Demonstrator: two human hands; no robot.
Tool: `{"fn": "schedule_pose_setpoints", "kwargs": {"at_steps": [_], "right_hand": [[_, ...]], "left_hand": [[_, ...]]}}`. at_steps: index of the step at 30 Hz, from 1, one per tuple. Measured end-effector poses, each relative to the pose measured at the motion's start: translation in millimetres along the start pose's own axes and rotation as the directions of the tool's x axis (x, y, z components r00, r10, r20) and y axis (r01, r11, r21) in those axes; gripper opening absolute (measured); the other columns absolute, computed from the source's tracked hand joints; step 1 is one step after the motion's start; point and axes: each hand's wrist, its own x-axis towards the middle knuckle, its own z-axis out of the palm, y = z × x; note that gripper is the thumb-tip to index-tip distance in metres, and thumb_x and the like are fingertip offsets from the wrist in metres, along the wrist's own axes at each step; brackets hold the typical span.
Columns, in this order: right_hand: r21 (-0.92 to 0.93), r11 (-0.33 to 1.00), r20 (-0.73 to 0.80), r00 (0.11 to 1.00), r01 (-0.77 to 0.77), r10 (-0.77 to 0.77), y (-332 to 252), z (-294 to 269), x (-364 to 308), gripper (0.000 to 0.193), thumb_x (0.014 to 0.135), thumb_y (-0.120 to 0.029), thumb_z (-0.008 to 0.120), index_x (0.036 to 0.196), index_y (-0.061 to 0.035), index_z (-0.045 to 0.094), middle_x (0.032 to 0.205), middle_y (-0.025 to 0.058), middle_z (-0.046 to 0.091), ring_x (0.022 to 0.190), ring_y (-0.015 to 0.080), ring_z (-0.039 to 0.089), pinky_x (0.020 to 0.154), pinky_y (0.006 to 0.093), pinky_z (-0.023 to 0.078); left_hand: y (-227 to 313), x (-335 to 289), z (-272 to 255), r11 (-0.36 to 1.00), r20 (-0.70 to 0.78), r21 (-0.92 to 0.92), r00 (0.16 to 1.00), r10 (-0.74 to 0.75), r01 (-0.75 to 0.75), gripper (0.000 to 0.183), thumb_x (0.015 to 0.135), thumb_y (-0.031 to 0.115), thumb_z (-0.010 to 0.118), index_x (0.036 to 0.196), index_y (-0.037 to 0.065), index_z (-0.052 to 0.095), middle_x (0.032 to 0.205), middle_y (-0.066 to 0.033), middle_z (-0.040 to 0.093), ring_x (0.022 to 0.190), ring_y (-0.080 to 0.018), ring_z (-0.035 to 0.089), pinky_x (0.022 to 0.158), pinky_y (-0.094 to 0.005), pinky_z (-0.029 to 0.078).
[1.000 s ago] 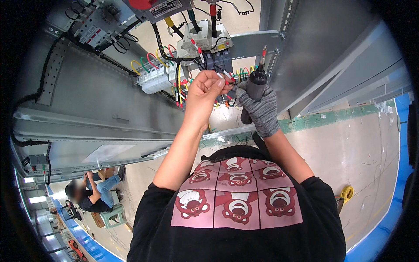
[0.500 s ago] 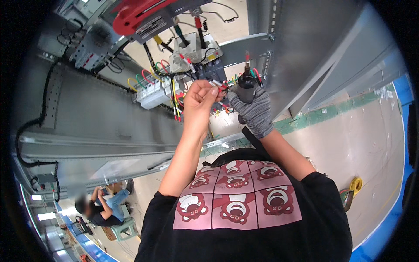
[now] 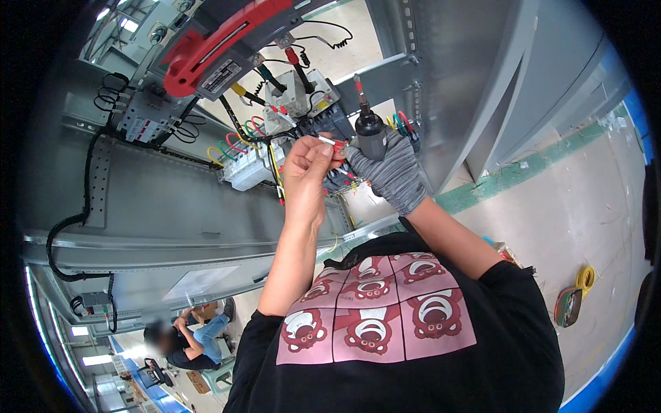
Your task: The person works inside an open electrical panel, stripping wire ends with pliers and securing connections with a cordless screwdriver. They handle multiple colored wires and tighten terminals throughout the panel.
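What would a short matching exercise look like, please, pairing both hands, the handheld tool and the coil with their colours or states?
Column 1
1. left hand
2. handheld tool
3. coil
4. right hand

Column 2
A. yellow, toward the right side of the picture
B. gloved in grey
C. bare, pinching a white-sleeved wire
D. mostly black, with a slim tip pointing up the picture

Right pairs: 1-C, 2-D, 3-A, 4-B

Printed label [image 3: 222,76] on red-handled switch [image 3: 237,43], red-white label [image 3: 140,129] on grey breaker [image 3: 147,107]; print too small.
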Motion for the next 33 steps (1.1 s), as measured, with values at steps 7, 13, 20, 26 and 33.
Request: {"fn": "schedule_pose_setpoints", "kwargs": {"at_steps": [7,13,20,26,33], "right_hand": [[-0.007,0.999,0.032,0.999,-0.043,0.044,-4,0,-1,0.031,0.074,-0.023,0.074,0.095,-0.0026,0.062,0.077,0.0086,0.068,0.068,0.0212,0.065,0.066,0.0335,0.053],[0.044,0.997,0.052,0.997,-0.063,0.061,4,10,-4,0.024,0.076,-0.019,0.074,0.093,-0.0048,0.063,0.078,0.006,0.067,0.069,0.0143,0.064,0.066,0.0295,0.052],[0.3,0.923,0.107,0.97,-0.241,0.219,6,9,-1,0.025,0.076,-0.016,0.078,0.093,-0.0054,0.062,0.084,0.0023,0.067,0.073,0.011,0.062,0.069,0.0281,0.052],[0.32,0.926,0.038,0.98,-0.198,0.196,11,12,-2,0.023,0.076,-0.014,0.078,0.092,-0.0059,0.063,0.081,0.0014,0.066,0.072,0.0099,0.061,0.069,0.0267,0.052],[0.264,0.941,0.128,0.975,-0.21,0.181,3,3,0,0.02,0.078,-0.013,0.076,0.093,-0.0064,0.064,0.082,0.0007,0.066,0.069,0.0078,0.06,0.065,0.0255,0.051]], "left_hand": [[-12,2,-1,0.994,-0.058,0.007,0.993,0.107,-0.106,0.008,0.093,0.003,0.057,0.101,0.004,0.057,0.095,-0.0086,0.068,0.086,-0.0126,0.064,0.08,-0.0259,0.05],[-32,5,5,0.968,-0.134,-0.071,0.964,0.23,-0.241,0.014,0.092,-0.002,0.056,0.104,0.004,0.054,0.101,-0.0137,0.068,0.095,-0.0165,0.064,0.086,-0.0274,0.048],[-37,7,2,0.955,-0.088,-0.1,0.958,0.272,-0.28,0.012,0.092,0.0,0.058,0.101,0.005,0.053,0.102,-0.0124,0.067,0.093,-0.0161,0.063,0.086,-0.0277,0.047],[-40,5,7,0.948,-0.108,-0.13,0.954,0.279,-0.292,0.013,0.092,0.002,0.059,0.103,0.005,0.053,0.102,-0.0132,0.067,0.094,-0.0165,0.063,0.086,-0.0281,0.047],[-41,3,13,0.945,-0.152,-0.156,0.952,0.266,-0.289,0.018,0.091,-0.001,0.06,0.105,0.007,0.054,0.102,-0.0087,0.066,0.098,-0.0177,0.063,0.09,-0.0302,0.047]]}}
